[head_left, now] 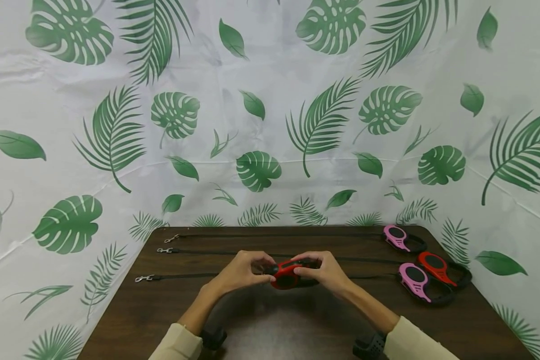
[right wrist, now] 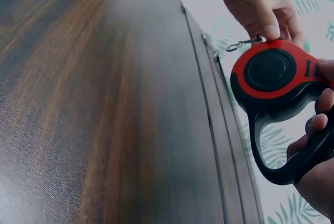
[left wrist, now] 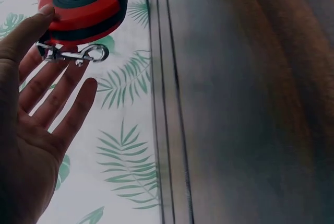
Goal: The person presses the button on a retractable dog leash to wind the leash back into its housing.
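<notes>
Flanking both hands (head_left: 283,272), three extended leashes (head_left: 274,250), pink and red reels (head_left: 416,270) right

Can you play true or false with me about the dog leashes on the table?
1. Both hands hold a red and black retractable leash. True.
2. The left hand pinches its metal clip. True.
3. Five leashes lie stretched out on the dark wooden table. False: three do, two pink and one red.
4. The right hand rests flat on the table. False: it grips the leash's black handle.
</notes>
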Available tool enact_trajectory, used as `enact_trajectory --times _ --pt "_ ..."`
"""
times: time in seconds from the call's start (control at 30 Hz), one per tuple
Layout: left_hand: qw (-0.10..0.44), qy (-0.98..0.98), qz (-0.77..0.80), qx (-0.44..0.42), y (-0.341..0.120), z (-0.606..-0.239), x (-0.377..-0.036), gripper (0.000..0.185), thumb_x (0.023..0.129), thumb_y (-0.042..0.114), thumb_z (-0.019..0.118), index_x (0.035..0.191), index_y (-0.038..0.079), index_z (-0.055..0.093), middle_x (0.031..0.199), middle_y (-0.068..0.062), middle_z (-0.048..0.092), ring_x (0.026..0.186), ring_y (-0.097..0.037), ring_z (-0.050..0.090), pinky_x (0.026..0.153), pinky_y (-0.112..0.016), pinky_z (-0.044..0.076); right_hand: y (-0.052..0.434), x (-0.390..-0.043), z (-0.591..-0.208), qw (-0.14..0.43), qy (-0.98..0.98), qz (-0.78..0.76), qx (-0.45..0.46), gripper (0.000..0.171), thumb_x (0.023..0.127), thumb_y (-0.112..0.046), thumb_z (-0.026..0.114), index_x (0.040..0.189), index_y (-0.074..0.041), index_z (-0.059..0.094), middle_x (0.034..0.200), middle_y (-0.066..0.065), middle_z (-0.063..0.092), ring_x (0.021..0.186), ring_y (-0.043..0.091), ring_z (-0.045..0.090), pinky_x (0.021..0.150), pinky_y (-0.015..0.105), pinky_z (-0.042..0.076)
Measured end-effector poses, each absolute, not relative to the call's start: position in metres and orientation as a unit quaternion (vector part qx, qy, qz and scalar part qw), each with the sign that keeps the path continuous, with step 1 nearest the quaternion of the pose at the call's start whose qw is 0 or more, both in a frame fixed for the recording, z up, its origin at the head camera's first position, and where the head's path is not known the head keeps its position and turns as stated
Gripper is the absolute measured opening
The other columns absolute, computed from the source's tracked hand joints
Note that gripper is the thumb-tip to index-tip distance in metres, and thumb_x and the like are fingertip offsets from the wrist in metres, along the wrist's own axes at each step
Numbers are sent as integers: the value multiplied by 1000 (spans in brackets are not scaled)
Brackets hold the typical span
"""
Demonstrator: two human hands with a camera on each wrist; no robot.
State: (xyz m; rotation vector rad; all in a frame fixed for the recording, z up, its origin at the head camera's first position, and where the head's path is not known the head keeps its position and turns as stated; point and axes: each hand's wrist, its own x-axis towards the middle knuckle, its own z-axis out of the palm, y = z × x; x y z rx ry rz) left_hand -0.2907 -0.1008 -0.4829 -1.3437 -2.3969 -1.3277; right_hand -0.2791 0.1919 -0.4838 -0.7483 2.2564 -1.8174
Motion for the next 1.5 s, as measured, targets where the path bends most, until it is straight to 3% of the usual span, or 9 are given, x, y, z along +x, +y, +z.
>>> enact_trajectory --times 0.23,0.47,0.67,0.97,1.23,1.37,1.5 --pt "2 -788 -442 -429 -103 -492 -288 34 91 16 86 120 5 71 113 -10 78 102 -15 75 92 -29 60 182 -278 -491 94 751 -605 -248 31 97 -19 79 124 -5 76 119 12 76 103 25 71 85 34 61" --pt "-41 -802 -448 -393 -117 -500 -287 32 95 19 82 123 8 71 115 -8 78 104 -12 74 88 -25 60 168 -279 -502 133 732 -633 -212 34 96 -19 79 125 -1 75 110 5 76 79 19 55 68 26 47" --pt "-80 -797 -461 -382 -131 -503 -287 34 98 19 78 127 3 69 112 -11 77 101 -12 74 85 -26 61 153 -283 -510 152 727 -644 -185 36 95 -18 80 125 1 74 106 2 74 77 15 53 66 25 45" --pt "-128 -809 -450 -355 -148 -506 -288 37 99 20 75 131 3 67 104 -3 77 95 -10 73 98 -33 58 134 -285 -517 181 719 -655 -143 34 92 -15 82 120 4 75 102 6 73 70 16 57 62 26 50" --pt "-166 -800 -461 -347 -156 -516 -291 35 99 16 75 130 1 68 103 -5 77 96 -10 73 91 -23 57 127 -286 -527 173 751 -618 -155 39 89 -9 83 123 5 72 97 7 71 69 15 63 63 26 55" --pt "-182 -793 -469 -343 -157 -517 -292 35 100 14 74 130 -2 67 101 -7 77 89 -10 74 83 -23 59 125 -286 -529 156 767 -602 -159 41 88 -9 84 124 5 71 92 6 72 69 15 64 64 26 56" --pt "-176 -806 -451 -340 -158 -516 -294 37 99 18 75 130 -1 67 103 -4 78 94 -10 74 86 -25 59 125 -286 -529 130 791 -576 -160 43 86 -11 87 124 3 72 93 5 73 74 15 66 66 26 56"
